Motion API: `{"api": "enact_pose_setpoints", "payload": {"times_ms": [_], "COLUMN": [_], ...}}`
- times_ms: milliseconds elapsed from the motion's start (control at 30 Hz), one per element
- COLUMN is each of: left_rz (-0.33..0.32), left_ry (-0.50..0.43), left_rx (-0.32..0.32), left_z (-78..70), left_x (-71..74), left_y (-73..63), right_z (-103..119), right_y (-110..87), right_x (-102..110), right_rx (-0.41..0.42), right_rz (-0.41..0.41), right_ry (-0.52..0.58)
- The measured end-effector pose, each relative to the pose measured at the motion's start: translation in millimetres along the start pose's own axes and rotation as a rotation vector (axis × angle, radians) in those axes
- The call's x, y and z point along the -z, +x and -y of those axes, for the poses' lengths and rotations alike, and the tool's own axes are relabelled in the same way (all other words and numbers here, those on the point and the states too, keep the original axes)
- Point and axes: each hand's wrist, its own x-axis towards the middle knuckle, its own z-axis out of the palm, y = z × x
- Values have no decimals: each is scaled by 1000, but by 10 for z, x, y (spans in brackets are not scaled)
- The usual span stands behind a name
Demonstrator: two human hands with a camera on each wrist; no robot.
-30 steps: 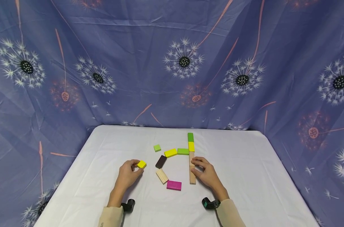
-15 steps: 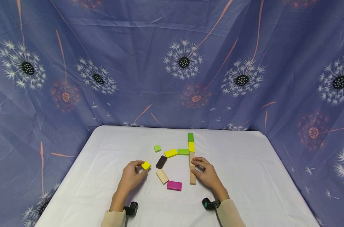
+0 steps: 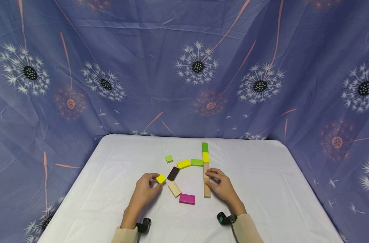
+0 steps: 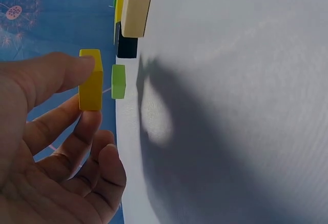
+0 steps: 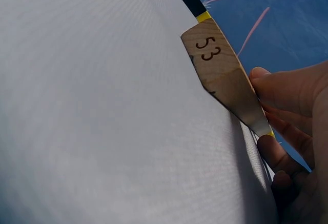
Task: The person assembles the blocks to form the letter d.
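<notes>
My left hand [image 3: 144, 190] pinches a small yellow block [image 3: 161, 179] between thumb and fingertips, held left of the dark brown block [image 3: 173, 173]. In the left wrist view the thumb presses one end of that yellow block [image 4: 90, 90] and a fingertip the other. My right hand [image 3: 224, 187] lies against a straight row on the right, its fingertips touching the plain wooden blocks [image 3: 207, 191]. The right wrist view shows the end of a wooden block [image 5: 218, 60] marked "53". Yellow [image 3: 205, 157] and green [image 3: 205, 147] blocks continue the row at its far end.
Left of the row, a light green block [image 3: 197, 162], a yellow block [image 3: 183, 164], a pale wooden block [image 3: 174, 189] and a magenta block [image 3: 187, 199] form a curve with the dark one. A small green block [image 3: 169, 159] lies apart on the white cloth [image 3: 263, 168].
My left hand has carried the yellow block rightward, closer to the dark brown block. The right hand stays at the row, and the blocks lying on the cloth keep their places.
</notes>
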Motion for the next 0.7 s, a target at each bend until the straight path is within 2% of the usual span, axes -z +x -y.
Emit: {"api": "enact_pose_setpoints", "payload": {"times_ms": [333,700], "left_rz": [-5,1], "left_ry": [2,-23], "left_rx": [-15,-66], "left_z": [-63,-163], "left_x": [-31,-82], "left_y": [-65,-175], "right_z": [-7,-23], "right_y": [-1,0], "right_x": [-9,-8], "right_rx": [7,18], "right_rz": [-8,-14], "right_ry": [-3,-2]}}
